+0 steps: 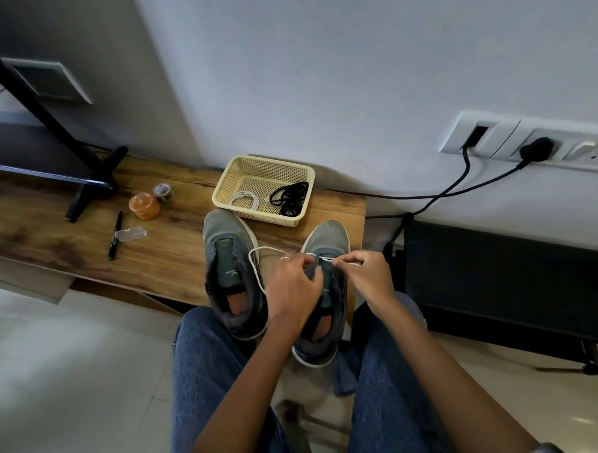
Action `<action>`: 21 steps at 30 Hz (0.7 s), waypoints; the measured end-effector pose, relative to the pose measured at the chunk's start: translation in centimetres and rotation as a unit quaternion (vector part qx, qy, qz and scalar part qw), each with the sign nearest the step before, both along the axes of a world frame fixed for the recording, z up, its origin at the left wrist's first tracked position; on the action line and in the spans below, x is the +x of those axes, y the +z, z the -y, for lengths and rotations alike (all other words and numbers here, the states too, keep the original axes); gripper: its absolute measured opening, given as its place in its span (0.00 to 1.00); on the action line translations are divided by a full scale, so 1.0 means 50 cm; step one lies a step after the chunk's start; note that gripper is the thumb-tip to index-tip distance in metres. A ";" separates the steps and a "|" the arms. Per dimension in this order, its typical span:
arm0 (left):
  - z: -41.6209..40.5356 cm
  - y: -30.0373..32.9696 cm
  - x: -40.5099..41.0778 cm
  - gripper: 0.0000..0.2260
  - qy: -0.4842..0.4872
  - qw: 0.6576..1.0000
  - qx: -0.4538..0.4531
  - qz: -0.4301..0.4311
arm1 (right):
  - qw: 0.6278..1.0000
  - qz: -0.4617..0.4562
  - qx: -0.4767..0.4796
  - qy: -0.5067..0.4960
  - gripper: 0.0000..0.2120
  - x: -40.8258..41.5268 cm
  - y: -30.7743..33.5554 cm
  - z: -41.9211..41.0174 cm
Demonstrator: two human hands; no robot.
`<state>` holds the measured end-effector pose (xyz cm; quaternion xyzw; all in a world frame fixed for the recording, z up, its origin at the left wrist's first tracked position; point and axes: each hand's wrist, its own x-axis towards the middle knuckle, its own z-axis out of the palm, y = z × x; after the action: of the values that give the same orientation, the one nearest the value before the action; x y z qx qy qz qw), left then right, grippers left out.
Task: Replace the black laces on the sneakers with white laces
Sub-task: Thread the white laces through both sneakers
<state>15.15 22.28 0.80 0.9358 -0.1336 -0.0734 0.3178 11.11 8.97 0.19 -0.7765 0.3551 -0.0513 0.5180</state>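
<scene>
I see 2 gray shoes on the wood table (85,224). The left shoe (232,274) has no lace. My left hand (293,287) and right hand (367,277) pinch the white lace (255,262) over the right shoe (325,296). It is soft and floppy, so I hold near the stiff tips

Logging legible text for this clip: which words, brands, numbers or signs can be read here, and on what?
Grey left sneaker, tongue: a small white logo and a word ending in "WEAR"; the rest is too blurred to read.
Grey right sneaker, tongue: white print mostly hidden by the left hand; unreadable.
Black marker pen on the wooden table: small print, too small to read.
Nothing else legible.
</scene>
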 end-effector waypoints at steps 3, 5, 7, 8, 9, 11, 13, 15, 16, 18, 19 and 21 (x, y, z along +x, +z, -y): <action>0.008 -0.012 -0.008 0.15 -0.014 0.998 0.034 -0.058 | 1.000 0.001 -0.014 0.017 0.02 0.009 -0.006 -0.008; 0.010 -0.019 -0.010 0.14 -0.013 0.998 0.029 -0.060 | 0.999 -0.006 -0.027 0.026 0.02 0.015 -0.009 -0.012; 0.009 -0.025 -0.009 0.13 0.002 0.998 0.007 -0.061 | 0.999 -0.010 -0.040 0.033 0.03 0.020 -0.014 -0.016; 0.008 -0.027 -0.009 0.13 0.010 0.998 -0.005 -0.065 | 0.998 -0.009 -0.045 0.033 0.04 0.022 -0.016 -0.018; 0.007 -0.029 -0.008 0.13 0.018 0.997 -0.016 -0.070 | 0.998 -0.008 -0.049 0.031 0.03 0.023 -0.020 -0.021; 0.004 -0.036 -0.006 0.13 0.029 0.995 -0.041 -0.081 | 0.998 -0.003 -0.055 0.026 0.03 0.023 -0.024 -0.025; 0.001 -0.043 -0.001 0.13 0.036 0.994 -0.055 -0.090 | 0.998 -0.001 -0.061 0.029 0.03 0.026 -0.028 -0.031; -0.001 -0.049 0.003 0.13 0.043 0.992 -0.061 -0.099 | 0.997 -0.005 -0.070 0.038 0.03 0.028 -0.033 -0.033; -0.002 -0.051 0.006 0.13 0.046 0.992 -0.062 -0.104 | 0.996 -0.010 -0.074 0.046 0.03 0.028 -0.035 -0.034; -0.004 -0.055 0.010 0.13 0.051 0.990 -0.066 -0.115 | 0.993 -0.021 -0.092 0.066 0.05 0.030 -0.045 -0.035; -0.004 -0.056 0.012 0.13 0.052 0.989 -0.070 -0.120 | 0.991 -0.028 -0.106 0.077 0.05 0.031 -0.052 -0.036; -0.004 -0.055 0.015 0.13 0.056 0.986 -0.081 -0.132 | 0.986 -0.048 -0.131 0.092 0.06 0.034 -0.063 -0.036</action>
<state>15.92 22.50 -1.96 0.8951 -0.0430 -0.1672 0.4112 12.81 10.76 -2.95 -0.8686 0.2969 -0.0127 0.3964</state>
